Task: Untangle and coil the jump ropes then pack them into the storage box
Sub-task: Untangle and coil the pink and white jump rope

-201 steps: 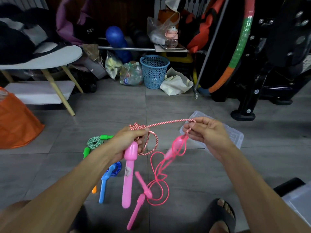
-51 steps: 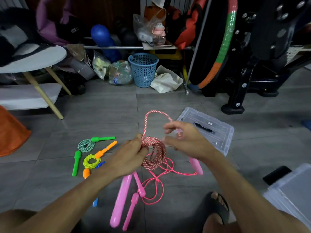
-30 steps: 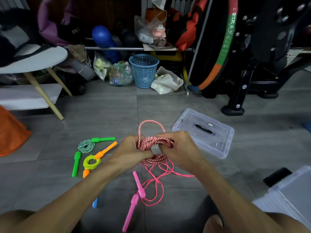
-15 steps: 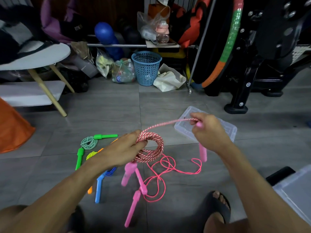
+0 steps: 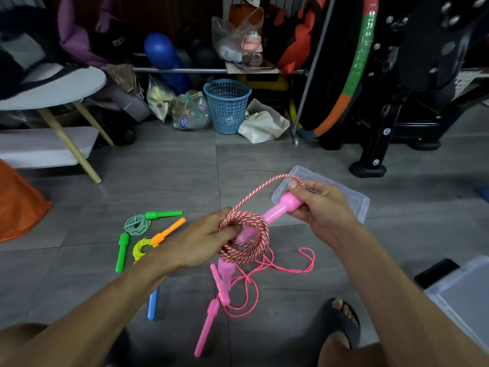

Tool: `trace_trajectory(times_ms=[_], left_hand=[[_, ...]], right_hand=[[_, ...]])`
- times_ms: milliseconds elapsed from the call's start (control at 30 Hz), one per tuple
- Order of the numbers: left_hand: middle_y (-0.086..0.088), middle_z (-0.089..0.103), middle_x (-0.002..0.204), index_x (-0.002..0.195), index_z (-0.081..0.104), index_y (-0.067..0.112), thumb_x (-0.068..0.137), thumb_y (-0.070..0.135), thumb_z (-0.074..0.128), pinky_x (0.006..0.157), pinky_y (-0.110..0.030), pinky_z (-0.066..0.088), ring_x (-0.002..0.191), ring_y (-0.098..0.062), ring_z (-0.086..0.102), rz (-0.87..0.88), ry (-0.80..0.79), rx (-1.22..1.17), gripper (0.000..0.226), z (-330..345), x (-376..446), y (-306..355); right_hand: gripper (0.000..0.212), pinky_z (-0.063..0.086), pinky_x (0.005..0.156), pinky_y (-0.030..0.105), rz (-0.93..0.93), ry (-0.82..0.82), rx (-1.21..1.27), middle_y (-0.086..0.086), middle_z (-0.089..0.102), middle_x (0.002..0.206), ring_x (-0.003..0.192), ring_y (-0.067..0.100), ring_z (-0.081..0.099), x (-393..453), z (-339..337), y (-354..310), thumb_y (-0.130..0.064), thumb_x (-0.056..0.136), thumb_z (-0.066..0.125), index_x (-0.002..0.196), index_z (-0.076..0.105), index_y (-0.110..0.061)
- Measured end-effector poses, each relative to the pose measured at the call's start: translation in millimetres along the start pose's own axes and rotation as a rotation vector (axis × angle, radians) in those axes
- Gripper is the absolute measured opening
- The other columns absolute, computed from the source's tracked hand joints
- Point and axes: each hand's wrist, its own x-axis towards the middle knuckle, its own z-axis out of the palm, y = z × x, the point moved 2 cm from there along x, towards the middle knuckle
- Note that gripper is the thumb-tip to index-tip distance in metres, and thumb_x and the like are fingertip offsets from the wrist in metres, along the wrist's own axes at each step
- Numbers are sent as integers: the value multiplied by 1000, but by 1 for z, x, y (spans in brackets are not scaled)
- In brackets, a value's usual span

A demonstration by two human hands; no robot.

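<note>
My left hand (image 5: 203, 242) grips a coil of red-and-white jump rope (image 5: 247, 241) held above the floor. My right hand (image 5: 321, 207) holds that rope's pink handle (image 5: 277, 211), whose tip pokes into the coil's opening. The other pink handle (image 5: 226, 270) hangs below the coil. A thin pink rope (image 5: 267, 276) with slim pink handles lies loose on the tiles underneath. A clear plastic lid (image 5: 356, 200) lies on the floor behind my right hand. A clear storage box (image 5: 465, 298) sits at the right edge.
A coiled green rope (image 5: 137, 225), a yellow rope with orange handles (image 5: 156, 241) and a blue handle (image 5: 152, 304) lie on the floor at left. A blue basket (image 5: 227, 104), bags, a white stool (image 5: 53, 86) and black gym equipment (image 5: 391, 96) line the back. My sandalled foot (image 5: 341, 321) is at bottom right.
My right hand has swung the pink handle round from hanging down, so that its tip now points into the coil. The coil stays in my left hand.
</note>
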Motion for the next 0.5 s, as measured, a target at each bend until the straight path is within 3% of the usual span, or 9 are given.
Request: trace_trajectory(times_ms=[133,200,367,500], left_hand=[[5,69,98,102,62,22,86,39,47,89,-34,50,93,-12,62,9,62,-123,28,6,3,1],[6,70,97,103,63,22,86,32,47,86,-30,51,89,-8,61,4,122,-163,26,9,5,2],[8,69,104,102,65,21,86,23,45,91,-28,47,98,-7,62,-10,262,-150,26,5,9,-5],[3,68,98,99,63,17,86,22,47,86,-26,47,91,-9,60,-61,375,-203,21,8,14,-11]], right_hand=[[8,56,55,25,84,-218,68,9,66,70,57,14,64,-14,25,21,-11,86,61,81,60,-5],[16,52,58,26,77,-349,63,9,64,70,59,14,60,-24,40,28,-11,92,54,79,61,-5],[31,40,80,32,241,-447,69,1,66,85,79,15,56,-24,49,33,-25,95,39,93,66,-12],[37,29,101,26,169,-511,-294,-29,59,111,112,-5,47,-25,47,42,-55,93,36,99,68,-39]])
